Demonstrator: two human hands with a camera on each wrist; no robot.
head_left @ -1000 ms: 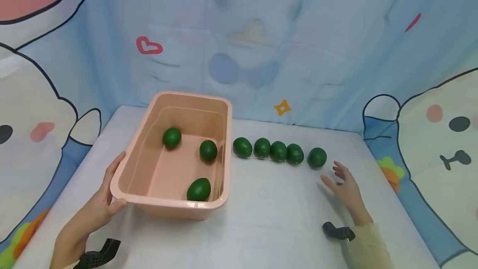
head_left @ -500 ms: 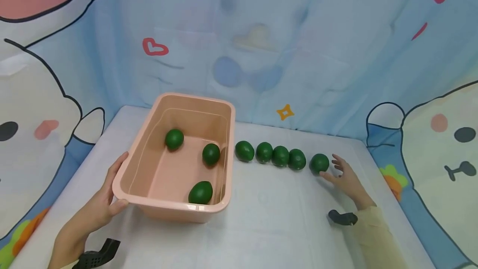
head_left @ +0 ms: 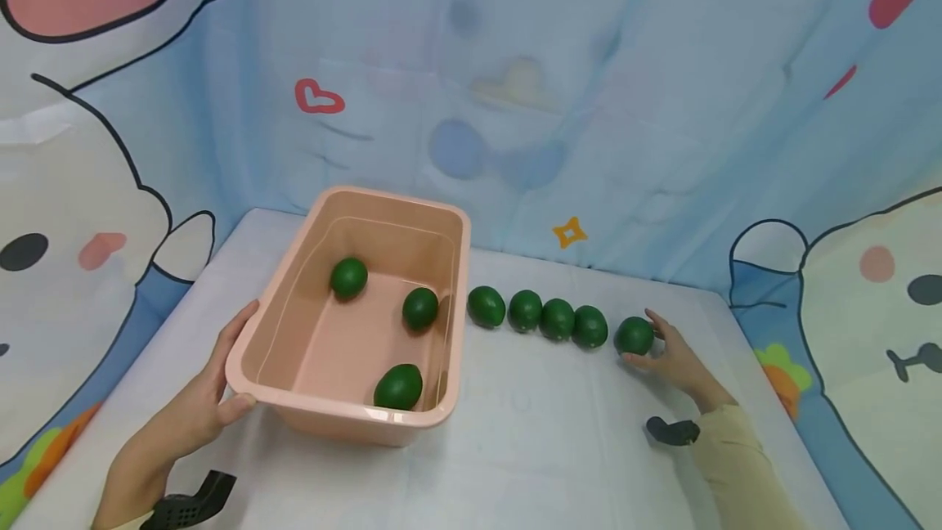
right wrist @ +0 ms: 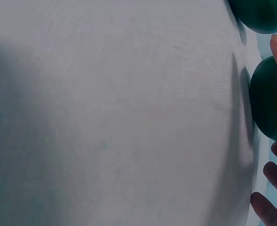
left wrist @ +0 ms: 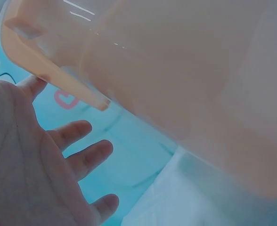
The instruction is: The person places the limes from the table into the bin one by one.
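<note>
A pink plastic tub (head_left: 334, 422) stands on the white table at the left, with three green fruits (head_left: 398, 386) in it. My left hand (head_left: 209, 399) rests against its near left corner, thumb on the front rim; in the left wrist view the left hand (left wrist: 44, 165) shows spread, fairly straight fingers under the tub's rim (left wrist: 58, 77). Several green fruits (head_left: 526, 311) lie in a row right of the tub. My right hand (head_left: 666, 354) curves thumb and fingers round the rightmost fruit (head_left: 634, 335), which sits on the table. The right wrist view shows that fruit (right wrist: 270, 101) with fingers (right wrist: 272, 197) beside it.
A cartoon-printed blue cloth backdrop (head_left: 515, 105) closes in the back and both sides. The white table (head_left: 530, 448) ends just right of my right arm. Black camera mounts sit at the left wrist (head_left: 190, 501) and the right wrist (head_left: 671, 430).
My right hand has moved forward across the table to the rightmost green fruit and closed its fingers round it. The left hand stayed at the tub's corner.
</note>
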